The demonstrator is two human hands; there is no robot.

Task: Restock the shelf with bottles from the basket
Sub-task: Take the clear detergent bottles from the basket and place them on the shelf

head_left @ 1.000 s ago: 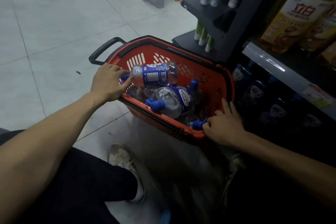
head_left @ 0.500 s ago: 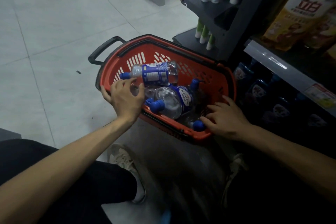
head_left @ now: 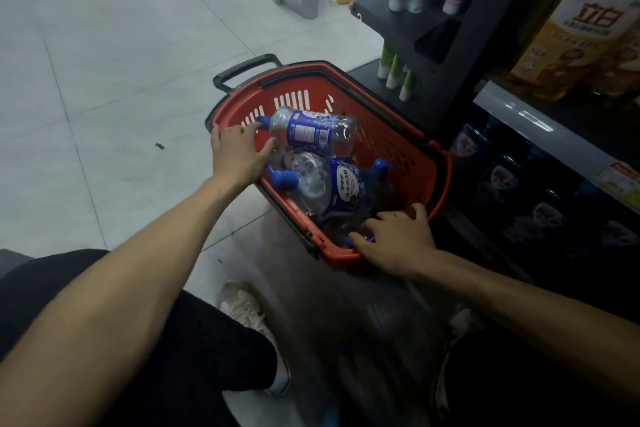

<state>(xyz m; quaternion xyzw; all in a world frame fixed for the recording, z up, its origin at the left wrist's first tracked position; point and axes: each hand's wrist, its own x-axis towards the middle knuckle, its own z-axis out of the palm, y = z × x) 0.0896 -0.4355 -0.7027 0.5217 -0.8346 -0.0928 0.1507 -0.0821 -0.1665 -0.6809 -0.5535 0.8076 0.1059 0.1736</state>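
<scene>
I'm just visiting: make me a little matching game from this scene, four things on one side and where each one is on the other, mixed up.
Things:
1. top bottle
2. yellow-labelled bottle
3. left hand
4. right hand

Places:
A. on the upper shelf at right
B. over the basket's near right corner
C. lying sideways across the pile in the basket
D. at the basket's left rim, by a blue cap

Pairs: 1-C, 2-A, 3-D, 4-B
</scene>
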